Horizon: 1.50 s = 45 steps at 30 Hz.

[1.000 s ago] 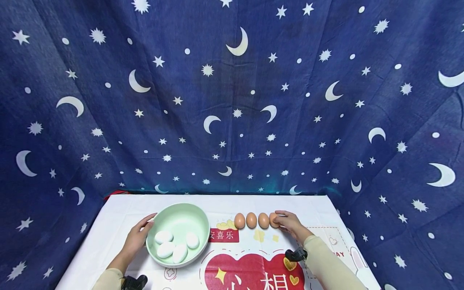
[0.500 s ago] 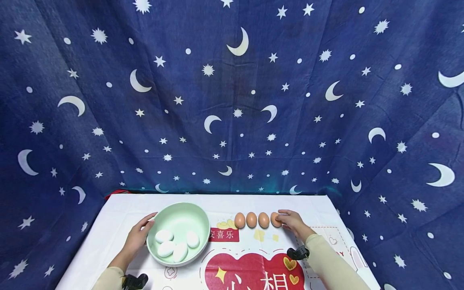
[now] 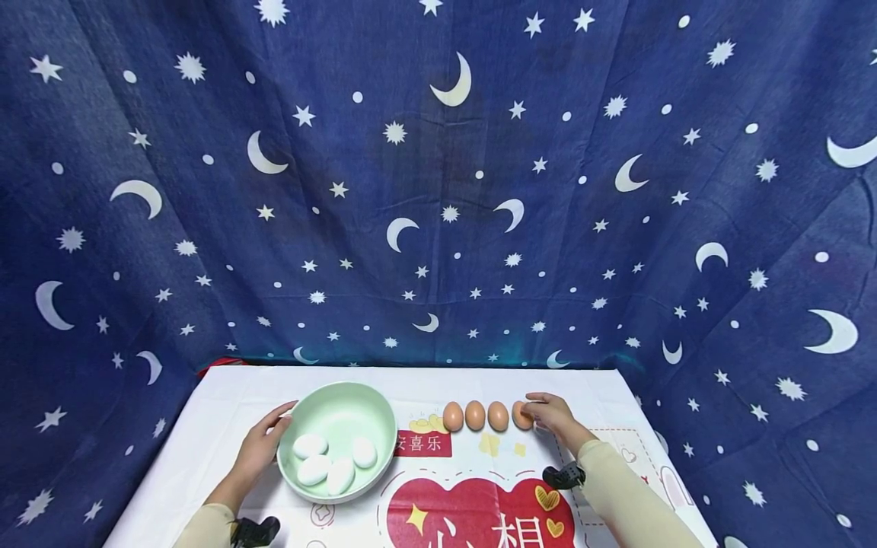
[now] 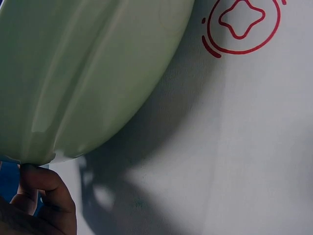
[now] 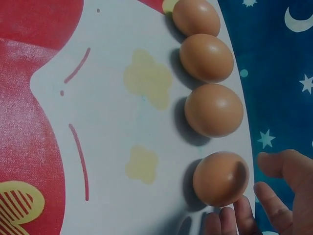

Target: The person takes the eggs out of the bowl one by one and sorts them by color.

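A blue curtain [image 3: 356, 183] with pale moons and stars hangs beyond the table's [image 3: 589, 384] far edge. Something red [image 3: 224, 362] shows at the far left corner; a printed heart [image 3: 482, 498] lies by the near edge.

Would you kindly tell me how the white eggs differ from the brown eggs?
Colour: the white eggs are plain white, while the brown eggs are orange-brown.
Place: the white eggs lie in the green bowl; the brown eggs sit on the tablecloth.
Arrangement: the white eggs are loosely clustered; the brown eggs form one row.
Shared: both groups number four and are oval.
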{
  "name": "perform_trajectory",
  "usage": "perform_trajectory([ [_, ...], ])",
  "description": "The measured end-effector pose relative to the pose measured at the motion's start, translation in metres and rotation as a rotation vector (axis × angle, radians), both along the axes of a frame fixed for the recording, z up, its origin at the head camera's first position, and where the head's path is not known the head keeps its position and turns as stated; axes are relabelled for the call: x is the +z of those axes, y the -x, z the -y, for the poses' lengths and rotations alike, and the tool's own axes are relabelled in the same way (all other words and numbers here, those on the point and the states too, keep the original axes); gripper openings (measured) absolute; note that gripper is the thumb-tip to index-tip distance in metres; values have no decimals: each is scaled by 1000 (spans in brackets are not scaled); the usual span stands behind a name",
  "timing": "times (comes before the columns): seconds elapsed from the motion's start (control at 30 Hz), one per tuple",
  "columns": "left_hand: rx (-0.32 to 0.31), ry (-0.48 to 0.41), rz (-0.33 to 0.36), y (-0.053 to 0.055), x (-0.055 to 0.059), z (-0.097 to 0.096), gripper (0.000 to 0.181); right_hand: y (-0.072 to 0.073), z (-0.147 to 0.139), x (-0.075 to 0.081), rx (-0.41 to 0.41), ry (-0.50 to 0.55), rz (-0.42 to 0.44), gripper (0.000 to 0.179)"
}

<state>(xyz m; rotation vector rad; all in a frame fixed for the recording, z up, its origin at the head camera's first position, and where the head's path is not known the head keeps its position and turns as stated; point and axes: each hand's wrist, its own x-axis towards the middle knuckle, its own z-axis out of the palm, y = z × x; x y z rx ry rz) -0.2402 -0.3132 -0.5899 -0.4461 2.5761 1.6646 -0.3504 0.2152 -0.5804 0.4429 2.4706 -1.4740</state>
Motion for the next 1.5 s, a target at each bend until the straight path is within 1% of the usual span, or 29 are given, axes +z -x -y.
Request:
perform_trajectory([
  [0.13, 2, -11, 5, 0, -1, 0, 51, 0, 0, -2, -4, -7, 8, 50],
  [0.37, 2, -11, 5, 0, 0, -1, 50, 2, -1, 0, 3, -11, 6, 49],
  [0.5, -3, -11, 8, -1, 1, -1, 51, 3, -1, 2, -11, -26, 12, 49],
  [0.6, -7, -9, 11, 0, 2, -1, 51, 3, 2, 5, -7, -23, -4, 47],
  [0.67, -8, -10, 11, -1, 3, -1, 51, 4, 6, 8, 14, -28, -33, 47],
  [0.8, -5, -8, 6, -1, 4, -1, 50, 5, 18, 17, 74, -79, -101, 44],
  [0.87, 0, -11, 5, -2, 4, -1, 49, 5, 23, 21, 85, -117, -120, 43],
  [0.97, 4, -16, 6, -1, 2, -1, 49, 6, 27, 23, 74, -137, -117, 42],
  [1.07, 1, -18, 7, 0, 1, -1, 50, 5, 26, 24, 61, -133, -114, 42],
  [1.3, -5, 10, 19, 1, 2, 0, 51, 4, 22, 29, 59, -136, -116, 43],
  [1.5, -5, 3, 19, 1, 1, 0, 51, 1, 32, 33, 75, -98, -156, 39],
])
